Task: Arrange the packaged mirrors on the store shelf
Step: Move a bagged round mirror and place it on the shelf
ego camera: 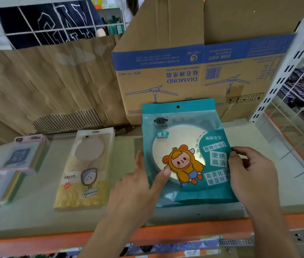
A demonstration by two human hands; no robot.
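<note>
While the teal mirror package [184,146] lay over the right part of the shelf [35,216], the left hand [138,187] pinched its 9 o'clock edge, thumb on the front, and the right hand [253,175] gripped its 3 o'clock edge. At its 9 o'clock lay a yellow mirror package [84,170], then a pink-topped stack [19,161]; a cardboard box [194,62] stood at 12 o'clock.

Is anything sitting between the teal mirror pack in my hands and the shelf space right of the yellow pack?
Nothing visible does. The teal mirror pack, held by the left hand and right hand, is over that stretch of shelf; the yellow pack lies apart on its left, the cardboard box stands behind.
</note>
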